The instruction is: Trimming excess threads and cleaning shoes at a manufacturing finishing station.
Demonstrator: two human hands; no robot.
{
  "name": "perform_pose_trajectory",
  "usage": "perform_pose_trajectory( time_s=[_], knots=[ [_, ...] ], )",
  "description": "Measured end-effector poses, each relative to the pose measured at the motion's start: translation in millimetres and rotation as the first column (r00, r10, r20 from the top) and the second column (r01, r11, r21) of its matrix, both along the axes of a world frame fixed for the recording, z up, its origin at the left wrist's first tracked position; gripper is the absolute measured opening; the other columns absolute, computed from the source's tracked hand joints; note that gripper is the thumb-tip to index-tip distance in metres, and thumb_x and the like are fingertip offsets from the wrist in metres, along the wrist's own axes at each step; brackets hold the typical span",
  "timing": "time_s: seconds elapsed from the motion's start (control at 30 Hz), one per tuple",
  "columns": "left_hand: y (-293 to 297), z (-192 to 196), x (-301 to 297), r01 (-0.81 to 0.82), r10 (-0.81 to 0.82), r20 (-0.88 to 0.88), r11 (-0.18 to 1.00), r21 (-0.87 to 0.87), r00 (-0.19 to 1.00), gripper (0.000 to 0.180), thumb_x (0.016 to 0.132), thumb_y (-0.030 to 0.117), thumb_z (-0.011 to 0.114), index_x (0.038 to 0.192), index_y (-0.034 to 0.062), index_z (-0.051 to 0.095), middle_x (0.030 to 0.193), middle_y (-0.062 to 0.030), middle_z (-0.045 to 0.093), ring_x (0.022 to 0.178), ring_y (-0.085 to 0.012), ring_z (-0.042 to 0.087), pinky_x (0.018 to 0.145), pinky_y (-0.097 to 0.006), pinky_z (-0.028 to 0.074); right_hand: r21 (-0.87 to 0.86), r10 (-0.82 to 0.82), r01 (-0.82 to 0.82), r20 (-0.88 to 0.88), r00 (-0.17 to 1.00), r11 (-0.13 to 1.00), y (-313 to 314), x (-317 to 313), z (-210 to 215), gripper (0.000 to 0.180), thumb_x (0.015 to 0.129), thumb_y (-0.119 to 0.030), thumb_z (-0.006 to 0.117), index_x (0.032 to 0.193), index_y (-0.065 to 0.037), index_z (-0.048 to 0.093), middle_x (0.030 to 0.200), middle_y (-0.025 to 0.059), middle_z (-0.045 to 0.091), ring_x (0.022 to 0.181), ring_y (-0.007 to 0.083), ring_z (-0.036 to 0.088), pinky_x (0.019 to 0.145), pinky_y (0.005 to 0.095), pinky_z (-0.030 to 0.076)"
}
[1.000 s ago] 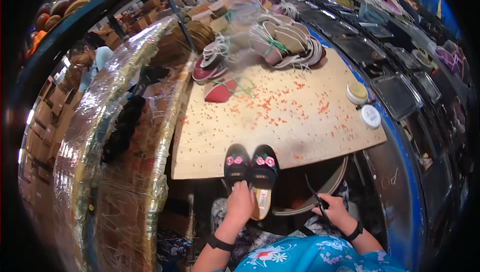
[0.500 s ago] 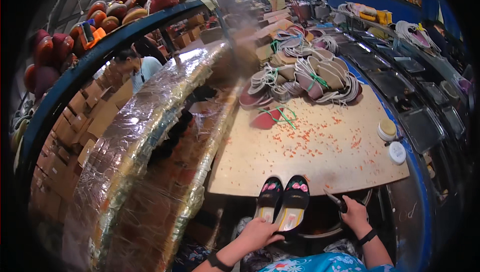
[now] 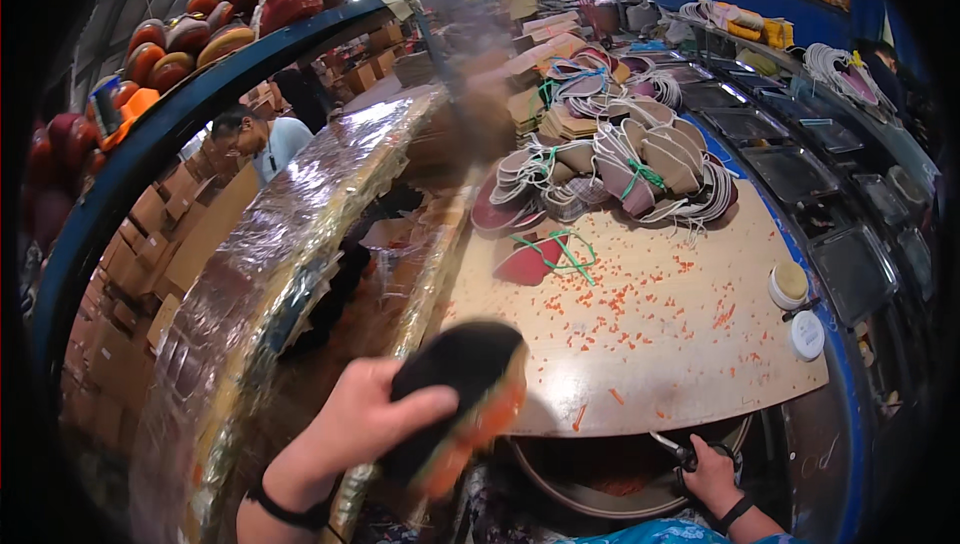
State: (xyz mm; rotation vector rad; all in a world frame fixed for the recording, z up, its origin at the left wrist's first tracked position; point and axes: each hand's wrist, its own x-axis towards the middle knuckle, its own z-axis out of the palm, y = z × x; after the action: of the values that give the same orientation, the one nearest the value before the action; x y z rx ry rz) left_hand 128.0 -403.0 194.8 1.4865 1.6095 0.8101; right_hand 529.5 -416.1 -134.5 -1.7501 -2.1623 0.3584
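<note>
At the left front corner of the table, my left hand (image 3: 365,414) is closed on a pair of black shoes (image 3: 455,364), lifted and tilted. Motion blurs them, and orange-red shows along their lower side. To the right, my right hand (image 3: 715,474) is wrapped round the black handles of scissors (image 3: 684,455). The scissor blades point toward the table's front edge, over a round basin (image 3: 592,512) partly tucked beneath it. Bits of orange trimmings (image 3: 622,302) lie scattered over the pale wooden table (image 3: 690,389).
Bundles of tied soles (image 3: 640,159) heap the table's far end, with a red piece and green string (image 3: 535,260) before them. Two round tubs (image 3: 806,336) stand at the right edge. A plastic-wrapped rack (image 3: 290,234) rises on the left; a person (image 3: 285,139) is behind it.
My left hand has moved left and up with the black shoes, turning them from insides facing up to tilted. The right hand with the scissors has shifted slightly lower in view.
</note>
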Motion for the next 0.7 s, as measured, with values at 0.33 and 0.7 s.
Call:
perform_pose_trajectory(
  time_s=[0.33,0.7],
  knots=[
    [294.6,-102.9,-121.5,0.012,0.435,-0.726,0.854,0.52,0.533,0.037,0.075,0.035,0.068,0.086,0.0,0.063,0.08,-0.023,0.063,0.08,-0.0395,0.061,0.07,-0.045,0.049,-0.218,-0.071,0.097,0.126,0.99,0.971,0.4,-9.9,11.0,0.056,0.065,-0.025,0.071,0.115,-0.008,0.052,0.08,0.0146,0.062,0.073,0.0325,0.062,0.064,0.0443,0.05],
    [295.1,-233.0,-63.2,0.389,0.032,-0.673,0.795,0.465,0.739,0.059,0.08,0.014,0.065,0.13,-0.0011,0.038,0.129,-0.0227,0.043,0.119,-0.0383,0.041,0.1,-0.041,0.034,-0.235,-0.013,0.049,0.151,0.989,0.971,11.3,-2.4,1.1,0.051,0.071,-0.03,0.069,0.115,-0.011,0.053,0.071,0.0105,0.059,0.062,0.0281,0.062,0.054,0.0408,0.05]
  ],
)
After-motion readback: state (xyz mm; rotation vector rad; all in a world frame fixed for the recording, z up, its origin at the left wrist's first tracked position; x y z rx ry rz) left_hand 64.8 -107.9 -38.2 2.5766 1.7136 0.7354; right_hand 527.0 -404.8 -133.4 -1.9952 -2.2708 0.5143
